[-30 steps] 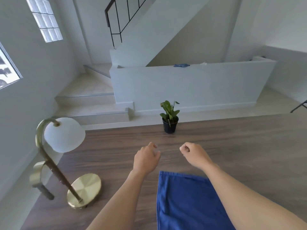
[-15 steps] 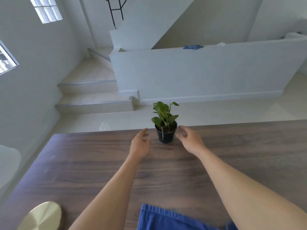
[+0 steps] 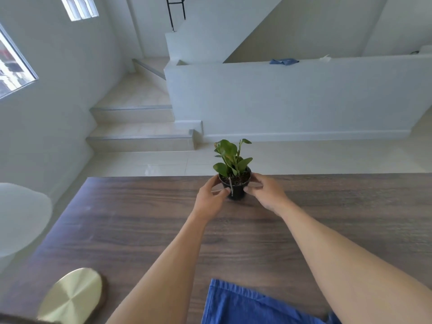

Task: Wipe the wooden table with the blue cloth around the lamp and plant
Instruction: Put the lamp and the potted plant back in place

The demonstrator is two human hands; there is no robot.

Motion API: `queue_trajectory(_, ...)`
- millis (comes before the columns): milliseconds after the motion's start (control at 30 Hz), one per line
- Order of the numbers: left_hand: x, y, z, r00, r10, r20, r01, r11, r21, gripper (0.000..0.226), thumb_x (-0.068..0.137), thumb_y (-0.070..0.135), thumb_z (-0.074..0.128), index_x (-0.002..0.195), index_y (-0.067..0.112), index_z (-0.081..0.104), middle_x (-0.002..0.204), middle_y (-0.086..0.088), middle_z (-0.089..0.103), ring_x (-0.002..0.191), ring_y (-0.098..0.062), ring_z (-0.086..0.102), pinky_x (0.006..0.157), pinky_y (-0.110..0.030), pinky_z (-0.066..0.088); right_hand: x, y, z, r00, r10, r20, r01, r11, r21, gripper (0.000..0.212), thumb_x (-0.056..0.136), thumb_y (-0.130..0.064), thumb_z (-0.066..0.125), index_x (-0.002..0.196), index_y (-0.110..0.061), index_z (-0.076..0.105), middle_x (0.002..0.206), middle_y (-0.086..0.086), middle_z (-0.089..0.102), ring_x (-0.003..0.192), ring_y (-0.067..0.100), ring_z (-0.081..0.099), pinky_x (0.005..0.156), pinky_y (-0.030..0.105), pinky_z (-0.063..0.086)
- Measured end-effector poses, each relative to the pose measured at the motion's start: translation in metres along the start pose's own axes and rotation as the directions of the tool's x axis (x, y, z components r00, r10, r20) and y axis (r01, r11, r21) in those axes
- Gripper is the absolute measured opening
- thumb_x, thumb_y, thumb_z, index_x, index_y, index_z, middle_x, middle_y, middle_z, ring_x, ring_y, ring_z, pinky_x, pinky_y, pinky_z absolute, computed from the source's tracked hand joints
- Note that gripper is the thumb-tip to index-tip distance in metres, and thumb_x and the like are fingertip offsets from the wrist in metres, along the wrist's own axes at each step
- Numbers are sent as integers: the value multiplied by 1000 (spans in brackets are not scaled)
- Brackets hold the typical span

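A small green plant in a black pot (image 3: pixel 235 183) stands near the far edge of the dark wooden table (image 3: pixel 131 225). My left hand (image 3: pixel 210 198) grips the pot's left side and my right hand (image 3: pixel 265 195) grips its right side. The blue cloth (image 3: pixel 247 305) lies flat at the near edge between my forearms, untouched. The lamp shows only as its round brass base (image 3: pixel 72 296) at the near left and its white shade (image 3: pixel 22 218), blurred, at the left edge.
Beyond the table's far edge lie a tiled floor and steps (image 3: pixel 140 139) going up to the left. A low white wall (image 3: pixel 292 99) behind carries another blue rag (image 3: pixel 284 61). The table runs wide to the right.
Both hands reached forward from above the cloth to the plant and closed around the pot. The view tilted forward, so most of the lamp left the frame.
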State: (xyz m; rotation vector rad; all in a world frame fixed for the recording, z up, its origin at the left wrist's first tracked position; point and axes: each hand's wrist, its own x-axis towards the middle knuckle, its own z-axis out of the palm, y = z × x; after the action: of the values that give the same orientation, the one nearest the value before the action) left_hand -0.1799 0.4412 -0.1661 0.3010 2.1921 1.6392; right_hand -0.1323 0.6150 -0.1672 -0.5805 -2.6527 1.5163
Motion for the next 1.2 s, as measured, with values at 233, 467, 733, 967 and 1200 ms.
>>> queue_trajectory(233, -64, -11, -61, 987, -12, -158, 2, 998, -58, 43, 93, 31, 57, 136, 30, 53, 126, 7, 64, 109, -12, 61, 97, -35, 48, -59, -46, 50, 998, -46, 50, 40, 992, 120, 30, 88, -30, 69, 117, -28, 67, 121, -7, 68, 118, 16, 57, 107, 42, 39)
queue_trajectory(467, -156, -41, -122, 947, -38, -318, 7, 995, -98, 37, 93, 29, 57, 130, 26, 58, 115, 3, 66, 89, 0, 61, 61, -8, 43, -135, -84, 123, 989, -71, 131, 45, 981, 191, 20, 87, -25, 71, 107, -28, 70, 106, -6, 72, 99, 8, 65, 93, 33, 51)
queue_trajectory(733, -237, -84, -162, 914, -61, -402, 4, 990, -143, 43, 94, 29, 56, 137, 27, 52, 106, 8, 66, 93, -8, 62, 77, -24, 45, -196, -98, 187, 978, -81, 193, 53, 988, 142, 35, 85, -28, 72, 120, -24, 68, 114, -6, 70, 102, 15, 66, 80, 34, 58)
queue_trajectory(967, -272, -106, -170, 912, 0, -411, -35, 996, -78, 44, 94, 35, 53, 139, 35, 50, 122, 14, 62, 98, -3, 61, 92, -30, 47, -228, -99, 213, 973, -64, 221, 29, 987, 159, 46, 89, -18, 68, 134, -18, 58, 115, 0, 68, 93, 10, 65, 70, 18, 56)
queue_trajectory(1200, -296, -122, -171, 915, -21, -403, -20, 995, -97, 48, 95, 32, 55, 141, 38, 44, 127, 13, 57, 99, 7, 54, 99, -29, 42, -248, -90, 229, 983, -43, 181, 23, 993, 115, 59, 88, -22, 70, 142, -27, 47, 136, -6, 57, 118, 17, 59, 93, 29, 53)
